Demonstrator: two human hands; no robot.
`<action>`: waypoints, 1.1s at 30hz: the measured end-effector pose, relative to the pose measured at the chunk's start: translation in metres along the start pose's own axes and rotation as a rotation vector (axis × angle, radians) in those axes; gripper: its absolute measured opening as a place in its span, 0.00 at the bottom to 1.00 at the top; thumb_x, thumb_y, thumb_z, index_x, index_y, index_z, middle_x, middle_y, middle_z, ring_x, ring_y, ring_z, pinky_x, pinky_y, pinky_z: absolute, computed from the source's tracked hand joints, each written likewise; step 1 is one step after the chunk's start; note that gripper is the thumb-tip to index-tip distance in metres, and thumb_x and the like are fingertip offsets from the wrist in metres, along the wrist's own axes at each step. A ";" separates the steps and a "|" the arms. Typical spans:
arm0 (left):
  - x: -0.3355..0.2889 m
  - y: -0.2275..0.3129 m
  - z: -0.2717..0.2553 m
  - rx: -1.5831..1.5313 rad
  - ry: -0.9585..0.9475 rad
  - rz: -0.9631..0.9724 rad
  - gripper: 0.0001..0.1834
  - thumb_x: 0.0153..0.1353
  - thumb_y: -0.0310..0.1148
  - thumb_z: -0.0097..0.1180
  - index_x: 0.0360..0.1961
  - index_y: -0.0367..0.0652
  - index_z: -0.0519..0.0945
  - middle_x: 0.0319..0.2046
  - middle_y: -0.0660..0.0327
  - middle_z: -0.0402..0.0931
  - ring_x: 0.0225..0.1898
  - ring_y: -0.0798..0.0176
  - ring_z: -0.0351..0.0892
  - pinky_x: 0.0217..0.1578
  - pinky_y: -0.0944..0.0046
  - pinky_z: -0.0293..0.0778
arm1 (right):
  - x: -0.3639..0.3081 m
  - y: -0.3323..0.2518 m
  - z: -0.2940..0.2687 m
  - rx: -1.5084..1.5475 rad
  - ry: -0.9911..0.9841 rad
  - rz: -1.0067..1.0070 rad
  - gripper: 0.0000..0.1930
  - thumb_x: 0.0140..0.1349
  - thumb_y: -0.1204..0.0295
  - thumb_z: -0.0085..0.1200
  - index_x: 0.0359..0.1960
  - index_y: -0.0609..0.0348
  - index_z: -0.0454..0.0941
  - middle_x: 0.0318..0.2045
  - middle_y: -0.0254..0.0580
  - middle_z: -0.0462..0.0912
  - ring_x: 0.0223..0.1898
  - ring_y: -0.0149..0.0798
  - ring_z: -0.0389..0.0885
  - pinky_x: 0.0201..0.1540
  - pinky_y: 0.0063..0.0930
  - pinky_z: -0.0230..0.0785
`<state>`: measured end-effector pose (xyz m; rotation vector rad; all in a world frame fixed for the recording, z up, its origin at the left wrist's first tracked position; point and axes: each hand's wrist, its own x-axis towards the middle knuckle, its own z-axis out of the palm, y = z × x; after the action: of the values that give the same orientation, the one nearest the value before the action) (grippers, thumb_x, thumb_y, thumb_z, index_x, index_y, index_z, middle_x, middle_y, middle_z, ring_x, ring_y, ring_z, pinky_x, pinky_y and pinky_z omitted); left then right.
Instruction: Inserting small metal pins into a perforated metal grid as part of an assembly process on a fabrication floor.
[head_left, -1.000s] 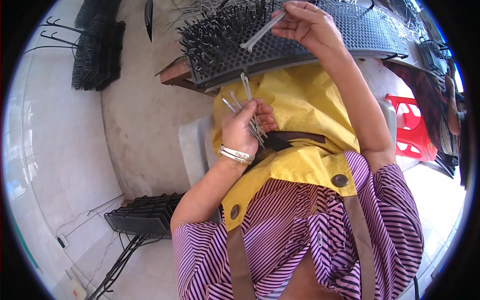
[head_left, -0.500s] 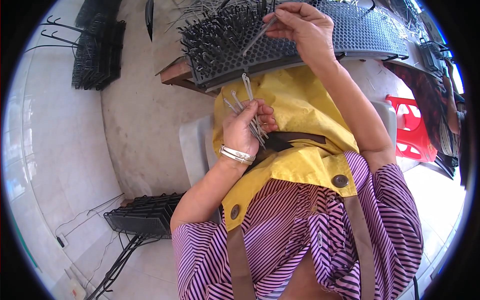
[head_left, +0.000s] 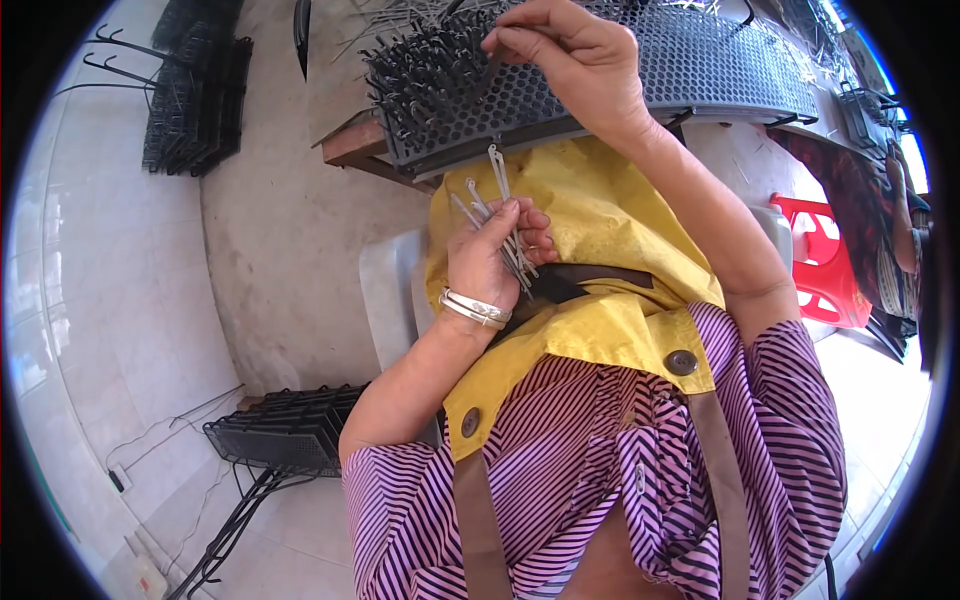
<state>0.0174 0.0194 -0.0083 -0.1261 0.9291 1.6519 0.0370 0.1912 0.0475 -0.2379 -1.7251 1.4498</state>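
Above my lap, my left hand (head_left: 490, 250) is closed round a small bunch of thin grey metal rods (head_left: 500, 172) with flattened, eyelet-like ends fanning upward. My right hand (head_left: 585, 70) reaches over a black perforated rack (head_left: 710, 75), its thumb and forefinger pinched together. A thin rod (head_left: 489, 78) slants down from that pinch to the rack's holes, looking dark here; whether its lower end sits in a hole I cannot tell. Many black rods with bent tips (head_left: 415, 85) stand packed in the rack's left part, beside my right fingertips.
The rack lies on a wooden stand (head_left: 352, 143). Loose metal rods are strewn behind it. Black wire racks (head_left: 200, 105) stand by the left wall, another black rack (head_left: 275, 435) at lower left. A red plastic chair (head_left: 835, 265) and another person (head_left: 900, 230) are at the right.
My right hand has moved left and slightly lower, bringing the rod from the open holes to the edge of the standing rods. My left hand and its bunch stay in place.
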 end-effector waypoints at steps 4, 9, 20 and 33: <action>-0.001 0.001 0.001 0.008 0.007 -0.002 0.09 0.57 0.31 0.45 0.34 0.36 0.69 0.25 0.56 0.72 0.23 0.63 0.72 0.24 0.64 0.74 | 0.012 -0.014 -0.001 -0.140 -0.156 -0.132 0.03 0.53 0.80 0.49 0.29 0.67 0.74 0.23 0.36 0.78 0.24 0.27 0.75 0.27 0.17 0.67; 0.000 0.001 0.001 0.012 0.003 0.002 0.09 0.56 0.31 0.45 0.34 0.36 0.69 0.25 0.56 0.72 0.23 0.63 0.72 0.24 0.64 0.74 | 0.021 -0.011 -0.001 -0.278 -0.398 -0.285 0.05 0.53 0.77 0.50 0.27 0.67 0.73 0.21 0.40 0.78 0.22 0.31 0.76 0.25 0.18 0.68; 0.000 0.001 0.001 0.002 -0.004 -0.018 0.08 0.57 0.31 0.45 0.33 0.36 0.69 0.24 0.56 0.72 0.23 0.63 0.72 0.24 0.64 0.73 | 0.016 0.009 0.018 -0.648 -0.373 -0.377 0.04 0.42 0.78 0.46 0.22 0.61 0.72 0.19 0.48 0.74 0.25 0.51 0.73 0.27 0.38 0.65; 0.000 0.002 0.000 -0.009 -0.010 -0.023 0.08 0.56 0.31 0.45 0.33 0.37 0.69 0.24 0.56 0.72 0.23 0.62 0.72 0.24 0.63 0.73 | 0.009 0.017 0.009 -0.621 -0.191 -0.459 0.05 0.42 0.80 0.47 0.23 0.59 0.74 0.20 0.43 0.75 0.25 0.47 0.74 0.27 0.34 0.67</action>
<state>0.0159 0.0197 -0.0076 -0.1337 0.9095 1.6342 0.0191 0.1953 0.0371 -0.0195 -2.1771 0.5989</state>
